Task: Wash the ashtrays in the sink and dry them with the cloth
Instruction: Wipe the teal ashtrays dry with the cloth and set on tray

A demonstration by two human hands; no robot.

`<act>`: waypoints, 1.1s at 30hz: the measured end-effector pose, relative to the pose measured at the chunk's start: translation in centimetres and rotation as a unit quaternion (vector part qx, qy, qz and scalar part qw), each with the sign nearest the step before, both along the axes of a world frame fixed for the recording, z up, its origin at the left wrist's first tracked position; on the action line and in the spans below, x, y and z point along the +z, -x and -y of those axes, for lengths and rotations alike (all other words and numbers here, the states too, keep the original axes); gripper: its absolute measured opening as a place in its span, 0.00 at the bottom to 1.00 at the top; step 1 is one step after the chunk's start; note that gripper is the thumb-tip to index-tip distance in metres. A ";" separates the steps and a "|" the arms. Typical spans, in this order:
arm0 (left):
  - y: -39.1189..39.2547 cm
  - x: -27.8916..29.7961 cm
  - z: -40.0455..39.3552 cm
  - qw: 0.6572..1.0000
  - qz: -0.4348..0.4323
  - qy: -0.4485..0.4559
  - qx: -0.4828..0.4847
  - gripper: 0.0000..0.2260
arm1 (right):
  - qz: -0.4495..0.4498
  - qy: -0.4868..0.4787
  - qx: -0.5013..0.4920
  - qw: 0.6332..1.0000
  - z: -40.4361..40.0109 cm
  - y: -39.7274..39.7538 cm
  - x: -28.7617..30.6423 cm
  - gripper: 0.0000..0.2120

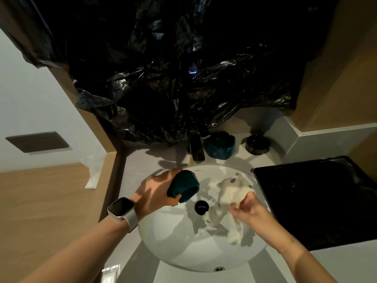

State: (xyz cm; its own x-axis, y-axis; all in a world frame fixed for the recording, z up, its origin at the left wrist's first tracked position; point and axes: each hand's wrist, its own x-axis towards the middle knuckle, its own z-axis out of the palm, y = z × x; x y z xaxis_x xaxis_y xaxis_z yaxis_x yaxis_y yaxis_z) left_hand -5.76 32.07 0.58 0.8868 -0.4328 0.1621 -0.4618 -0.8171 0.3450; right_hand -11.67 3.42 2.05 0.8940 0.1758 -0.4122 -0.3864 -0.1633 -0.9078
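My left hand (156,192) grips a dark teal ashtray (183,185), tilted on its side above the left part of the white sink (173,242). My right hand (247,209) holds a crumpled white cloth (229,190) with dark spots over the right part of the basin; the cloth hangs down past the hand. A second teal ashtray (220,145) stands upright on the counter behind the sink, right of the faucet (196,149). A black ashtray (257,144) stands further right on the counter.
A black plastic sheet (183,68) hangs over the wall behind the faucet. A black cooktop (318,201) lies right of the sink. The sink's drain (201,206) is dark and round. A wooden surface (47,211) lies to the left.
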 end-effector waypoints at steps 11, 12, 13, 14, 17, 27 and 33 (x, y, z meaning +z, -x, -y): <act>2.6 -1.3 4.1 0.744 -0.422 0.455 0.248 0.07 | 0.145 0.201 0.272 0.930 -3.4 -1.3 -0.1 0.02; 2.5 -1.3 4.5 0.739 -0.436 0.445 0.258 0.06 | 0.184 0.244 0.306 0.902 -3.7 -2.0 -0.4 0.04; 2.3 -1.3 4.7 0.731 -0.446 0.441 0.269 0.06 | 0.222 0.265 0.334 0.877 -3.9 -2.6 -0.8 0.05; 2.0 -1.1 4.8 0.722 -0.454 0.440 0.281 0.07 | 0.253 0.280 0.362 0.852 -4.0 -3.2 -1.0 0.07; 1.4 -1.0 4.8 0.680 -0.478 0.468 0.301 0.10 | 0.293 0.344 0.411 0.792 -3.7 -4.7 -2.2 0.18; 0.4 -0.9 5.8 0.700 -0.490 0.442 0.272 0.16 | 0.251 0.328 0.333 0.848 -6.3 -4.5 -1.9 0.18; 1.0 -1.2 4.9 0.646 -0.524 0.498 0.243 0.27 | 0.035 -0.029 0.060 0.997 -7.3 -3.9 -1.5 0.07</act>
